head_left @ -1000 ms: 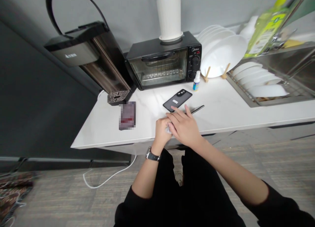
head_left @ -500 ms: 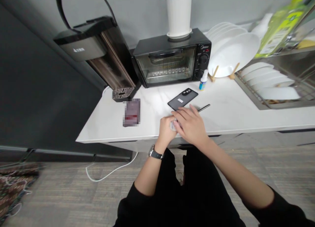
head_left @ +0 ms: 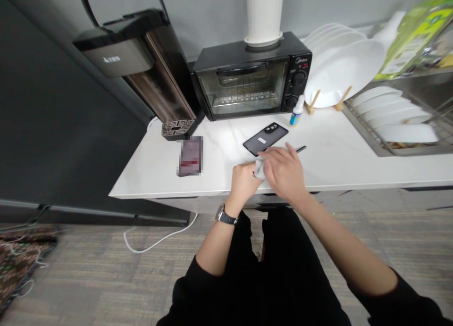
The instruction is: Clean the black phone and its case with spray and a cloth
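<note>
My left hand (head_left: pixel 244 182), with a watch at the wrist, is closed in front of the counter's edge; what its fingers hold is hidden. A small light grey cloth (head_left: pixel 259 169) sticks out between my two hands. My right hand (head_left: pixel 286 172) presses its thumb against this cloth, its fingers reaching over toward the left hand. Just beyond them lies a dark phone (head_left: pixel 272 140) with its camera side up and a white label on it. A thin dark stick like a pen (head_left: pixel 301 149) shows partly past my right fingers. Behind stands a small white spray bottle (head_left: pixel 296 111).
A blurred-out purplish packet (head_left: pixel 191 157) lies on the white counter (head_left: pixel 152 177), left of my hands. A water dispenser (head_left: pixel 155 71) and a toaster oven (head_left: pixel 247 78) stand behind. To the right are racked plates (head_left: pixel 348 73) and a sink (head_left: pixel 385 150) holding dishes.
My right hand has shifted slightly right, away from the left, so more of the cloth shows between them. The view has moved a little; the objects on the counter stay put.
</note>
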`<state>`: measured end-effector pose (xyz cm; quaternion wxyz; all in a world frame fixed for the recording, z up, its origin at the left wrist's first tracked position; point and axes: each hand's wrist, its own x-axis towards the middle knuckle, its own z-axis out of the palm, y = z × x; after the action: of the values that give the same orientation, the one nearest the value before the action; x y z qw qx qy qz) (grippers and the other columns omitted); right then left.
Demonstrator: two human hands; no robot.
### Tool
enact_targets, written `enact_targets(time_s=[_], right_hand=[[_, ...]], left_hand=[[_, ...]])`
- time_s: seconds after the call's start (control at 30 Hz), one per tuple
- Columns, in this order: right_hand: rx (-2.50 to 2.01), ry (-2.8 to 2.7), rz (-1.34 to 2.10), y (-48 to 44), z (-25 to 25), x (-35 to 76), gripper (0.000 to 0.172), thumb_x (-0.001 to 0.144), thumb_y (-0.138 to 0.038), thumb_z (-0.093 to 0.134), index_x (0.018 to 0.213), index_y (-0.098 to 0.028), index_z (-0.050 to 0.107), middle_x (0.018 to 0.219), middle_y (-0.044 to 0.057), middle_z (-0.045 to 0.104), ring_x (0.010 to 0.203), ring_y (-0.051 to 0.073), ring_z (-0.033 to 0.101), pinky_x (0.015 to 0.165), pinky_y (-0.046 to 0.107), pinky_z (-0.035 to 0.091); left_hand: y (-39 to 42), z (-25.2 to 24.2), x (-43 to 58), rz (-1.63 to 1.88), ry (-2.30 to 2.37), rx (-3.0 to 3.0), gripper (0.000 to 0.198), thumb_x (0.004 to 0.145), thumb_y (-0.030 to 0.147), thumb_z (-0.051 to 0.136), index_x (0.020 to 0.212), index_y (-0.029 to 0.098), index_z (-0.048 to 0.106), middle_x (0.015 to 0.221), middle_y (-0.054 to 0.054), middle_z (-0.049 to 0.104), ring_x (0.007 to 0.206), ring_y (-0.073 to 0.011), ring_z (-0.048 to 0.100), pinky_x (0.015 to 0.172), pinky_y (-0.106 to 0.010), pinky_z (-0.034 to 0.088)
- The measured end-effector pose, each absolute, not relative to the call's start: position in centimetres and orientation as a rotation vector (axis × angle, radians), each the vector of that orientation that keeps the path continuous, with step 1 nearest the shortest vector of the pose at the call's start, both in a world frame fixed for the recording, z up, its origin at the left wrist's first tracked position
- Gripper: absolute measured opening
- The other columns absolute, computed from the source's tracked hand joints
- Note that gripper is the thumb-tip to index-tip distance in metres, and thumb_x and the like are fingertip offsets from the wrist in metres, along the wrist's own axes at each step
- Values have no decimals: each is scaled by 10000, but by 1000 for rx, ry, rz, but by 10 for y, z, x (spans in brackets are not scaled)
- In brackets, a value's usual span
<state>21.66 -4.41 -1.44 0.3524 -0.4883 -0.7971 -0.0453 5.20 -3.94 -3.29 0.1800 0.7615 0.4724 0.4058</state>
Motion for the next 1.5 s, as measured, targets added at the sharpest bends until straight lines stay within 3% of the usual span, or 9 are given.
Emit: enact_targets(time_s=[0.17,0.27,0.4,0.6,0.7,0.83,1.07,1.27,1.5], right_hand=[[-1587,-1789,-147,-14,-14,257,463,1061,-253,342,1211,-191,776,1254,117,788,1428,363,572,1269,753,245],[-1439,-1985,-161,-38,-8,227,427,1071,-280,391,1297,-198,745,1422,109,720,1528,358,473,1299,706,228],[-1188,-2232,-86,-56,-5,203,462,1099,-304,373,1407,-162,686,1314,109,773,1281,266,666,1273,520,356],[-1590,-1904,-135,-13,-8,261,509,1090,-270,294,1293,-169,750,1271,118,791,1383,347,616,1251,667,338],[-1477,-2001,-191,-26,-6,243,449,1081,-279,364,1291,-200,752,1378,85,753,1574,376,416,1302,716,196],[-1135,-2261,-107,-47,-5,212,445,1103,-333,386,1334,-164,727,1288,108,787,1308,275,663,1255,509,360],[-1438,-1754,285,-7,-16,255,716,1124,-496,208,986,-177,834,899,146,823,844,258,750,834,378,521],[-1280,-1375,596,-13,-18,233,797,1110,-630,168,956,-205,823,943,110,832,911,235,770,883,377,542],[-1083,-1179,737,-18,16,201,761,1113,-568,158,906,-198,789,928,113,830,915,236,795,876,385,592]], left_hand=[[-42,-29,59,1222,1217,2032,178,942,319,775,1102,276,842,1091,-34,851,929,-223,802,870,-320,609],[-41,-31,55,1196,1293,2106,91,907,220,754,837,209,812,783,-20,807,678,-174,717,675,-269,538],[-39,-33,51,1171,1348,2150,308,854,129,702,559,176,626,556,7,654,517,-126,564,543,-253,404],[-43,-27,59,1237,1211,2050,134,931,295,784,1046,255,840,1047,-30,854,890,-203,800,846,-302,603],[-42,-29,57,1205,1284,2091,59,912,239,772,900,217,825,889,-31,840,764,-190,772,736,-278,578],[-41,-33,50,1141,1381,2166,273,854,134,714,594,180,644,612,-14,705,571,-159,652,596,-265,485],[-41,-2,64,1476,1177,1607,282,828,349,888,987,208,702,979,-52,837,948,-218,816,897,-327,633],[-32,17,87,1591,1042,1569,271,731,228,955,883,197,734,868,-3,805,853,-171,783,815,-274,617],[-20,-1,100,1553,1015,1577,111,873,255,842,947,197,783,1036,-54,818,1014,-201,777,940,-331,616]])
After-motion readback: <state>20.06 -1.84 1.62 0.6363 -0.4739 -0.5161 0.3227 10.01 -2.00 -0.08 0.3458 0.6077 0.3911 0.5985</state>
